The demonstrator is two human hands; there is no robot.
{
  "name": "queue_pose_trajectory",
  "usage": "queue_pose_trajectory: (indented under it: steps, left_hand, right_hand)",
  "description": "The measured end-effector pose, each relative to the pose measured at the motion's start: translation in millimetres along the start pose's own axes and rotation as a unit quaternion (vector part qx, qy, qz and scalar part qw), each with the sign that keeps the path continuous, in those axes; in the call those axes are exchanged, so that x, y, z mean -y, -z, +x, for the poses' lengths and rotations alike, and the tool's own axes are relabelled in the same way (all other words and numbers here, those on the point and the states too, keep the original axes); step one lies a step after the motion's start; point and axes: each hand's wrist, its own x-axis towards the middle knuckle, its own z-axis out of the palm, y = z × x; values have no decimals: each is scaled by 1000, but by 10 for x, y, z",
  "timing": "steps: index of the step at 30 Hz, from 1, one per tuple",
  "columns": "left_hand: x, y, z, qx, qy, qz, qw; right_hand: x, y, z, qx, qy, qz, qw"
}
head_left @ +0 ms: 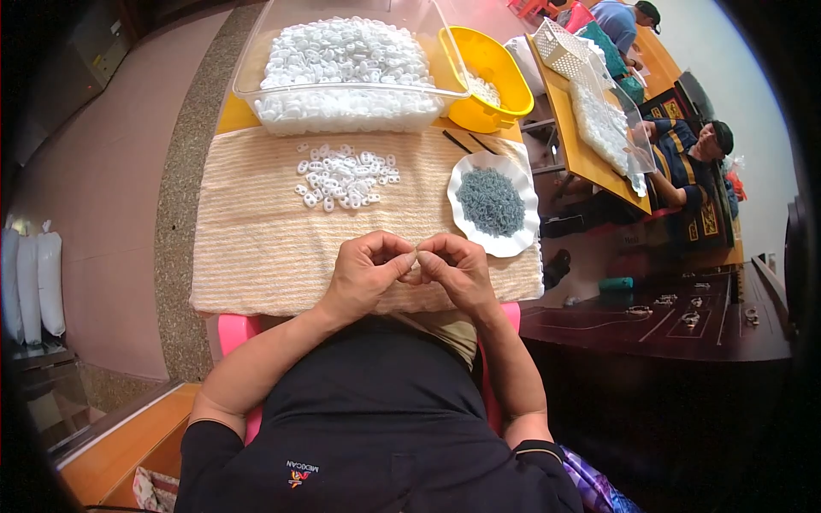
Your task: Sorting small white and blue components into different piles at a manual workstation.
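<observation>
My left hand (369, 269) and my right hand (457, 269) meet over the near part of a striped, cream-orange cloth (256, 256). Thumbs and forefingers are pinched close together, fingertip to fingertip. Whatever they hold is too small to make out. Beyond my left hand lies a loose pile of small white plastic pieces (346, 178), oval with holes. Past my right hand stands a white plate with a wavy rim (513, 248), heaped with small grey-blue pieces (490, 201). Two thin black strips (469, 141) rest on the cloth behind the plate.
A clear bin (342, 90) full of white pieces stands at the back, beside a yellow basin (517, 107) holding more. To the right, a person (684, 162) sits at another table (556, 94); a second person (620, 26) is farther back. White sacks (38, 282) stand far left.
</observation>
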Motion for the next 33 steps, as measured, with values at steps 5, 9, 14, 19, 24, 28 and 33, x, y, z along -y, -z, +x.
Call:
queue_pose_trajectory:
  steps: [5,9,14,19,24,28,33]
  left_hand:
    - [-2,12,8,-8,13,-4,1000]
    - [-18,9,6,-15,18,-18,1000]
    - [-18,7,9,-28,48,-45,997]
    - [-12,10,14,-26,67,-81,994]
    - [-66,13,22,-16,97,-132,986]
    - [-52,36,16,-21,103,-138,985]
    - [-49,42,17,-22,110,-138,984]
  right_hand:
    - [61,-9,8,-144,68,-96,983]
    - [174,296,33,-210,152,-350,900]
    - [189,463,53,-274,207,-558,756]
    - [155,147,-17,-83,191,-265,941]
    - [-137,19,36,-14,190,-186,964]
    - [-137,-39,23,-26,166,-123,978]
    - [-165,-49,21,-34,155,-113,981]
